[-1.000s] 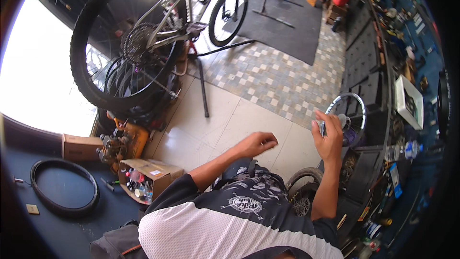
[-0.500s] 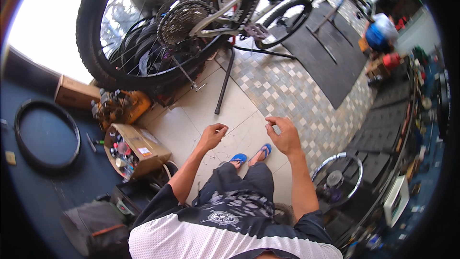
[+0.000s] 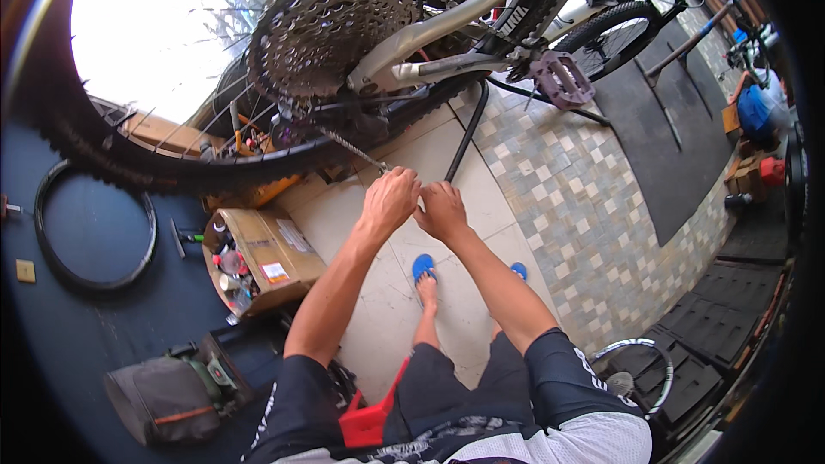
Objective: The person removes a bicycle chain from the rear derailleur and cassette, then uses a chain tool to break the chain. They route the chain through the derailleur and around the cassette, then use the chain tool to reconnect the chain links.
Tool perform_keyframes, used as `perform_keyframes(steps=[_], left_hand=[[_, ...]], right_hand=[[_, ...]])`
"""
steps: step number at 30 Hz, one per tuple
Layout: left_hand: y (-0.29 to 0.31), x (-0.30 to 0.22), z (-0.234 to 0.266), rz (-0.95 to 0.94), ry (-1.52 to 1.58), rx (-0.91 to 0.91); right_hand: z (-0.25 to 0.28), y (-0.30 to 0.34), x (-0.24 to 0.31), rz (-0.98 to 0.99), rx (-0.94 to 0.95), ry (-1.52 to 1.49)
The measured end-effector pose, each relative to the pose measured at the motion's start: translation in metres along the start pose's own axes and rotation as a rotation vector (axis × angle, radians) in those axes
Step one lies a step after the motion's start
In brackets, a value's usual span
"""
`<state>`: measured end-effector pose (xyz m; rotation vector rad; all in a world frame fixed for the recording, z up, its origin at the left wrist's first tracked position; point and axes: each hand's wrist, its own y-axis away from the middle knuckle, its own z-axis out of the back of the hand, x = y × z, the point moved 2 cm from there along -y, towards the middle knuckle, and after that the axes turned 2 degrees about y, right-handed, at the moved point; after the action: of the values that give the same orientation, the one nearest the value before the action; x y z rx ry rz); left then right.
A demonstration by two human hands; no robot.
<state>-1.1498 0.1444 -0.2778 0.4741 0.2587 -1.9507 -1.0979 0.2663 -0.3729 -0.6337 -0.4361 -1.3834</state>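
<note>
The rear wheel of a raised bicycle fills the upper left, with its large cassette [image 3: 331, 30] and the grey frame [image 3: 455, 13] beside it. Below the cassette a thin silver length that looks like bicycle chain [image 3: 348, 147] slants down to my fingers. My left hand [image 3: 391, 200] is closed at its lower end. Right beside it, almost touching, my right hand [image 3: 443, 210] has its fingers curled in a pinch. The backs of both hands hide what lies between the fingertips.
A black stand leg [image 3: 468, 133] reaches the tiles just beyond my hands. An open cardboard box [image 3: 279, 249] of bottles stands left, near a dark bag [image 3: 163, 399] and a loose tyre [image 3: 47, 232]. A purple pedal [image 3: 563, 80] juts out right. A red object [image 3: 365, 424] lies by my leg.
I have come closer to the bicycle. Both hands, apart and holding nothing visible before, have come together at the lower end of the hanging chain.
</note>
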Motion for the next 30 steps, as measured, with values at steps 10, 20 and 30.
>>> perform_keyframes(steps=[10,20,30], left_hand=[[-0.016,0.077,-0.029,0.482,0.008,0.374],[-0.045,0.035,-0.097,0.158,1.000,0.006],[-0.058,-0.052,-0.067,0.021,1.562,0.120]], right_hand=[[-0.125,-0.103,-0.021,-0.342,0.187,0.240],[0.032,-0.016,-0.025,-0.414,-0.141,0.018],[0.175,-0.012,-0.009,-0.353,-0.037,-0.190]])
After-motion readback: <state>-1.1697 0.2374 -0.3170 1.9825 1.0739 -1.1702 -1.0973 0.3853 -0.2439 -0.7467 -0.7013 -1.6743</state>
